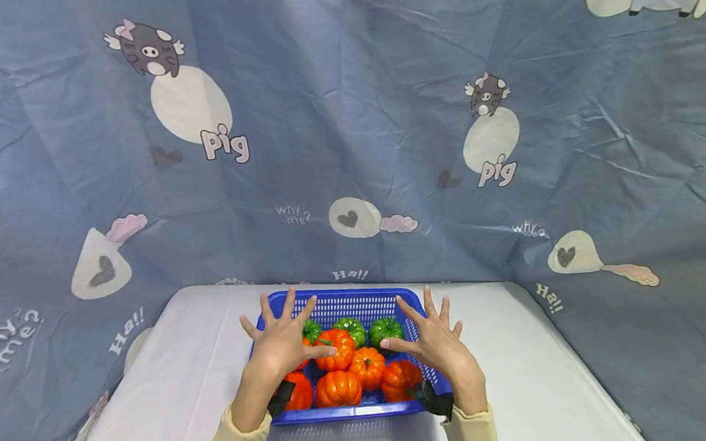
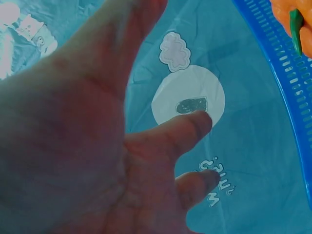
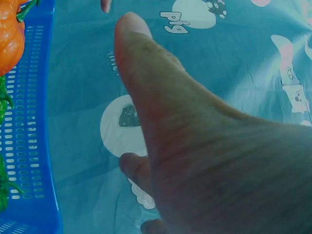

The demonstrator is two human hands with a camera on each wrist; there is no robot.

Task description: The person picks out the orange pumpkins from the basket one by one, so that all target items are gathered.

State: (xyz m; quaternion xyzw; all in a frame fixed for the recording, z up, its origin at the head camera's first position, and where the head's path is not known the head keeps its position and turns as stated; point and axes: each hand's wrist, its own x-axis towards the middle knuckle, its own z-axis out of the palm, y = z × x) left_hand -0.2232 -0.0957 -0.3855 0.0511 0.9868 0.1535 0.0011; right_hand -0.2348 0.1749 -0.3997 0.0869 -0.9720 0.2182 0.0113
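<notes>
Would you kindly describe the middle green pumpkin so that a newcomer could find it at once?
On the white table stands a blue perforated plastic basket filled with small toy pumpkins, with an open hand spread at either side. Three green ones line the far row behind the orange ones; the one meant is the middle green pumpkin, which has a green neighbour on each side.

A blue perforated basket (image 1: 358,304) holds orange pumpkins (image 1: 337,388) and green pumpkins (image 1: 385,330) before a grey-blue pig-print cloth (image 1: 346,113).
</notes>
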